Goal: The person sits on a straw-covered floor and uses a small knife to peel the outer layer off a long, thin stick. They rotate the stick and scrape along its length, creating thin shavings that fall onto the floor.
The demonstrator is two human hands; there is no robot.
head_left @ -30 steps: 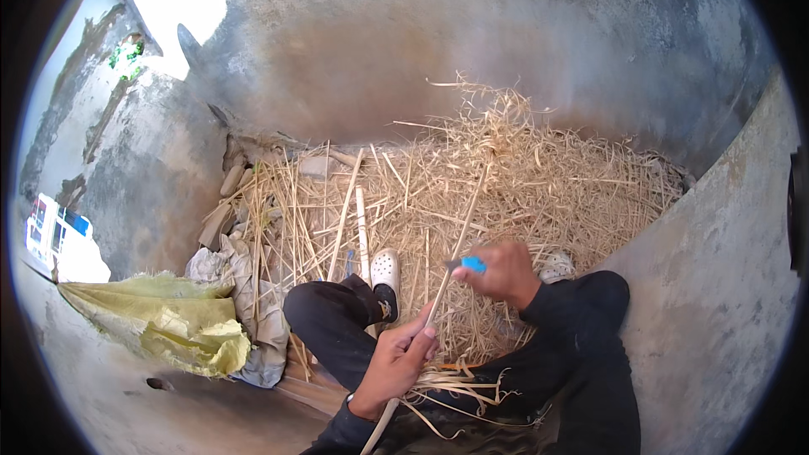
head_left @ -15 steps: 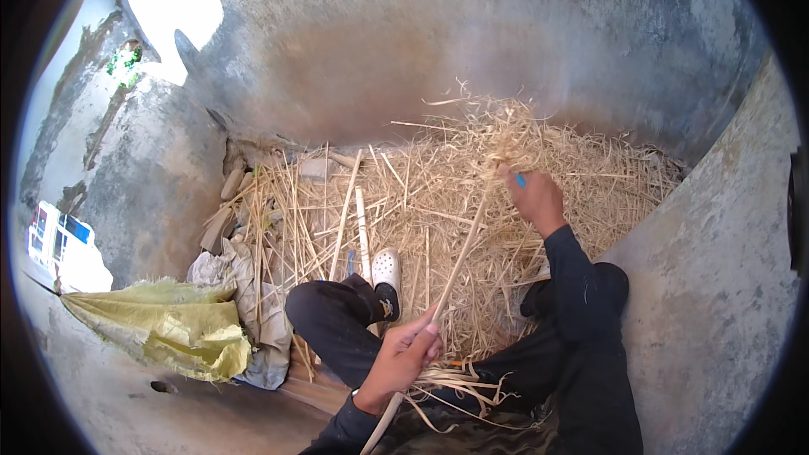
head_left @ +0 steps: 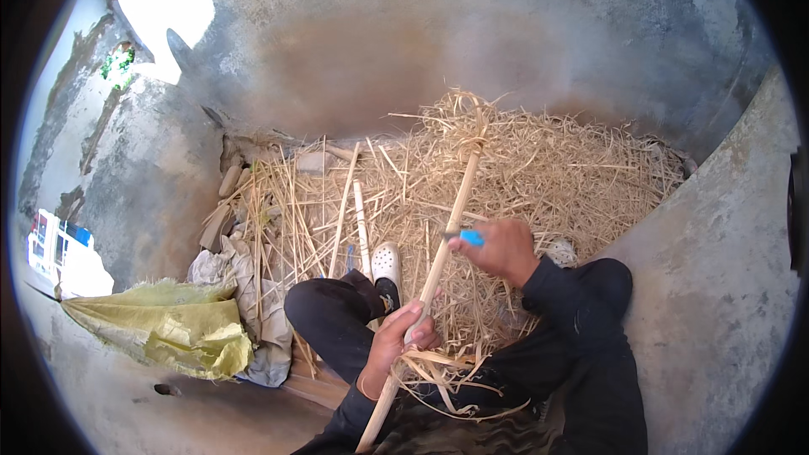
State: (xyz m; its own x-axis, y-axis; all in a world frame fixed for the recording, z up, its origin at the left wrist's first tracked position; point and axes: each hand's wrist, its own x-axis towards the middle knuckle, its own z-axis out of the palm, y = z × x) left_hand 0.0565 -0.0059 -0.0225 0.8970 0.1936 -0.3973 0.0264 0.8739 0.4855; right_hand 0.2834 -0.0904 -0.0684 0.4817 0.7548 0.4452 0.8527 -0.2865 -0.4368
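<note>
A long pale wooden stick (head_left: 459, 202) slants from my lap up toward the far wall. Its far end has a tuft of curled shavings (head_left: 472, 122). My left hand (head_left: 398, 344) is wrapped round the lower part of the stick. Farther up along it, my right hand (head_left: 508, 251) grips a small blue-handled knife (head_left: 468, 238). The knife's dark blade lies against the stick, mostly hidden at this angle. Thin curled strips (head_left: 438, 375) rest across my lap below the left hand.
A heap of shavings (head_left: 581, 168) covers the floor up to the concrete wall (head_left: 379, 59). Loose strips (head_left: 291, 211) lie to the left. Beside my left knee are a crumpled grey sack (head_left: 268, 329) and a yellow-green woven sack (head_left: 173, 324). Another wall (head_left: 708, 286) rises on the right.
My right hand has drawn the knife back along the stick toward me, from the far end to about the middle. The tuft now shows at the tip. My left hand still grips the stick.
</note>
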